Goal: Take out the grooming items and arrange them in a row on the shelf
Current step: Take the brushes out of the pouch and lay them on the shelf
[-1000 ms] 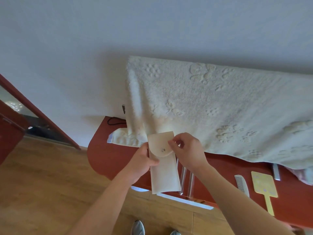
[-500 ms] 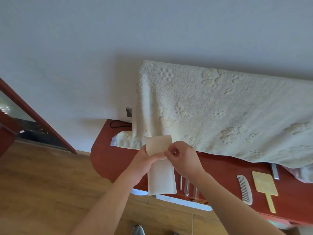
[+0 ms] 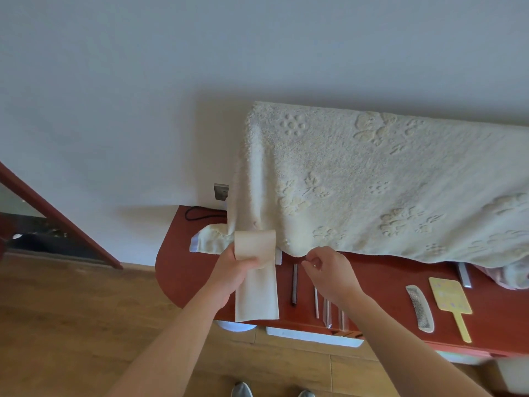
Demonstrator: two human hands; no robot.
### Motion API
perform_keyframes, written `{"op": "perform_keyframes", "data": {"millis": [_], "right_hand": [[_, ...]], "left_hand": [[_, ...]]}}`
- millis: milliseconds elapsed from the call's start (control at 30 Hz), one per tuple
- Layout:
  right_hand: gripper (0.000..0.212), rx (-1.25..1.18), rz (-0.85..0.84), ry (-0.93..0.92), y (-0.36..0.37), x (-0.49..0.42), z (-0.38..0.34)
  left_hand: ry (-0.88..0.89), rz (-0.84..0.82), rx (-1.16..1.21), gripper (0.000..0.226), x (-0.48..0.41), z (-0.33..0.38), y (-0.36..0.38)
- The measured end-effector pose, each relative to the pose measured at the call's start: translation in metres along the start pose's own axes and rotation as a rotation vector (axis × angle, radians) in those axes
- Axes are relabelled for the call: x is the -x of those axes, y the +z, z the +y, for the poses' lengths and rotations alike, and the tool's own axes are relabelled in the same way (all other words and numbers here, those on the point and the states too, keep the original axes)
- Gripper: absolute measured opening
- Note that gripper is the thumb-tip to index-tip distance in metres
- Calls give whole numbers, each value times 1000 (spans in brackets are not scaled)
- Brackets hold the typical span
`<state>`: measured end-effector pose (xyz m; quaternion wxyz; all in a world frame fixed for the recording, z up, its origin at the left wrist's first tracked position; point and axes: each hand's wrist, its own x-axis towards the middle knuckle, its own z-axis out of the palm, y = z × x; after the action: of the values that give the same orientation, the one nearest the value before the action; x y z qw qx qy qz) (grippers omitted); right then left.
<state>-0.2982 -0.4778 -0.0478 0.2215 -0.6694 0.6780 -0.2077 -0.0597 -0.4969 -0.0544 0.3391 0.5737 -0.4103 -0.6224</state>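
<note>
**Opening the pouch over the shelf**

Holding the cream pouch [image 3: 256, 299] in our left hand [image 3: 232, 273], we grip it just below its flap [image 3: 254, 243], which stands folded up and back. The pouch hangs upright above the left part of the red shelf [image 3: 183, 276]. We cannot see inside it, so what it holds is unknown.

Our right hand [image 3: 329, 272] hovers just beside the pouch, apart from it, with its fingers curled and nothing visible in them. To do this step well, we judge the left thumb should keep the flap pinned back while the right fingers reach straight into the mouth and draw 1 item at a time.

Further right on the shelf lie a dark stick [image 3: 294, 283], 3 clear sticks [image 3: 327, 312], a white comb [image 3: 420, 308] and a yellow mirror [image 3: 449, 296], roughly side by side. A towel [image 3: 386, 181] drapes down behind them.
</note>
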Motion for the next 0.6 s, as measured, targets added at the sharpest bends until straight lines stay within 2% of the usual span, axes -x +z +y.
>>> {"op": "perform_keyframes", "data": {"millis": [267, 600], "right_hand": [[34, 118, -72, 235, 10, 0, 51], [49, 276, -257, 344, 16, -18, 124]], "left_hand": [[-89, 96, -121, 42, -35, -17, -4], [-220, 226, -226, 30, -76, -42, 7]]}}
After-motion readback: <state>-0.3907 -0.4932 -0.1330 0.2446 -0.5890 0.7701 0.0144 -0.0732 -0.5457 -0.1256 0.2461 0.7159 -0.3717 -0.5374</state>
